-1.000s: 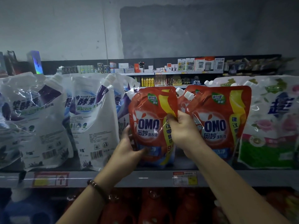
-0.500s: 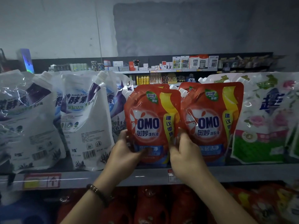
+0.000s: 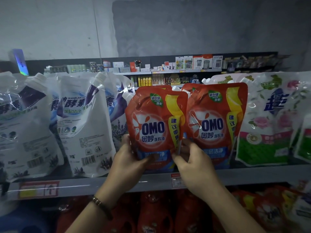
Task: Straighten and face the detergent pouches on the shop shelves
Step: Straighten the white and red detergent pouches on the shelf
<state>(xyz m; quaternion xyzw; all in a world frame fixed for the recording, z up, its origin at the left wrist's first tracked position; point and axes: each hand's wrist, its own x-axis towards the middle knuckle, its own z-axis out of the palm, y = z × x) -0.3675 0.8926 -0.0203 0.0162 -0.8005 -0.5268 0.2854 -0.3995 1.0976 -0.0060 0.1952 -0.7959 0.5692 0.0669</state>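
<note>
On the grey metal shop shelf (image 3: 101, 185) the red plastic OMO detergent pouch (image 3: 154, 125) stands upright, label facing me. My left hand (image 3: 127, 163) grips its lower left edge, thumb across the front; my right hand (image 3: 193, 163) pinches its lower right edge.

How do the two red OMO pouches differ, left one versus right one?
The left pouch is gripped by both hands, the left hand at its left edge, the right hand pinching its lower right edge; no hand grips the right pouch. The left pouch is tilted; the right pouch sits level. The left pouch overlaps the right pouch's left edge. Both are red, face forward, on the same shelf.
</note>
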